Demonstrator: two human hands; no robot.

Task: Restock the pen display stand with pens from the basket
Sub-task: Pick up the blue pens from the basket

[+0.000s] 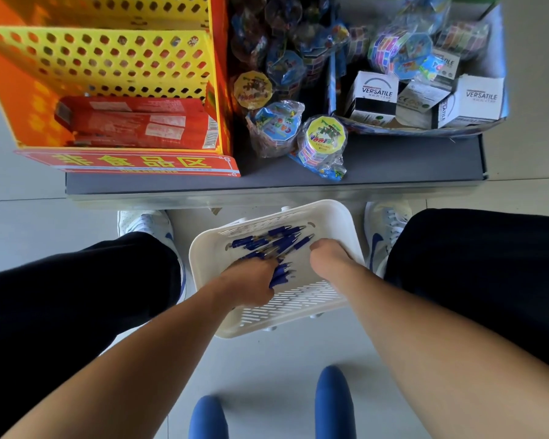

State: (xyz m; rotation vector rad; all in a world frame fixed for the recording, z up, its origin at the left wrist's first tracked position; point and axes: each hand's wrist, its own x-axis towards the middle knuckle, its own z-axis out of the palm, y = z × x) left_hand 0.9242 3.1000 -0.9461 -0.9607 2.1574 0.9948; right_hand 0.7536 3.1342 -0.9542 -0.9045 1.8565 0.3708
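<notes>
Down in the basket (330, 213) between my feet, my left hand (251, 285) clutches a bunch of blue pens (281, 275), my right hand (328, 253) hides its grip among the rest, and the yellow stand (108, 58) shows no pens yet.

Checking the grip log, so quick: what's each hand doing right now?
Left hand: closed on a bunch of pens in the basket.
Right hand: curled by the pens; cannot tell if it holds any.
</notes>
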